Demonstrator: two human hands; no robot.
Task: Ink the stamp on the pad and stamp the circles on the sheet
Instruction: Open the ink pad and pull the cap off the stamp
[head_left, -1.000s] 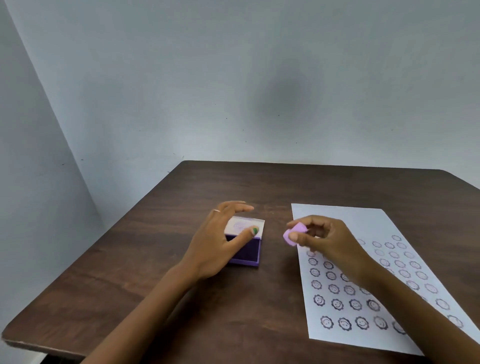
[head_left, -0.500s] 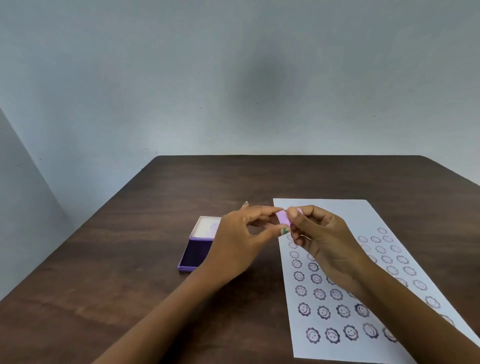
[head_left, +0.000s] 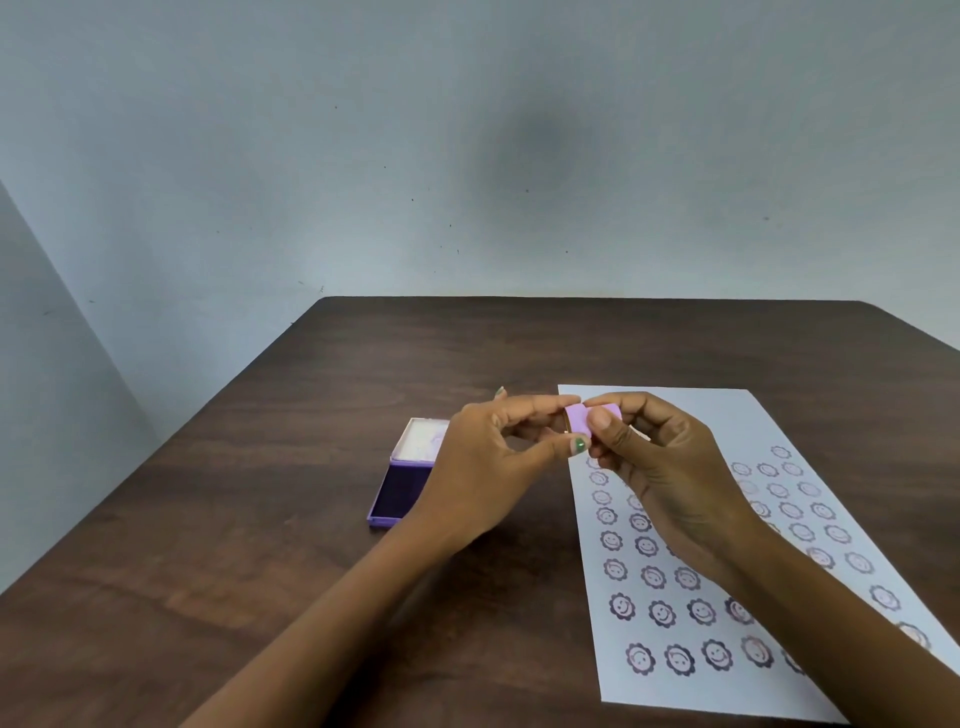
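**Two hands pinch a small lilac stamp above a dark wooden table**

Head camera view, looking forward and down. A dark brown table (head_left: 260, 545) with visible wood grain and a rounded far corner fills the lower half, set against a plain, matte, pale grey-blue wall (head_left: 467, 156) with a few small specks.

At the centre, both bare hands meet in the air over the near-left corner of the paper. The left hand (head_left: 488, 467) pinches a small, smooth lilac plastic stamp (head_left: 579, 423) between its thumb and forefinger; the thumbnail is painted green. The right hand (head_left: 670, 478) grips the same stamp from the 3 o'clock side, thumb in front and fingers curled over the top. The stamp's shape is mostly hidden by the fingers, and its printing face cannot be seen.

At 9 o'clock from the hands, an open purple ink pad (head_left: 402, 488) lies on the table: a square plastic case with a dark inked base and a raised pale lid. Its right edge is hidden behind the left hand.

At 4 o'clock, a white paper sheet (head_left: 675, 691) lies flat, printed in rows of small scalloped smiley-face circles, some dark, some faint. The right forearm covers part of them. No readable writing shows.
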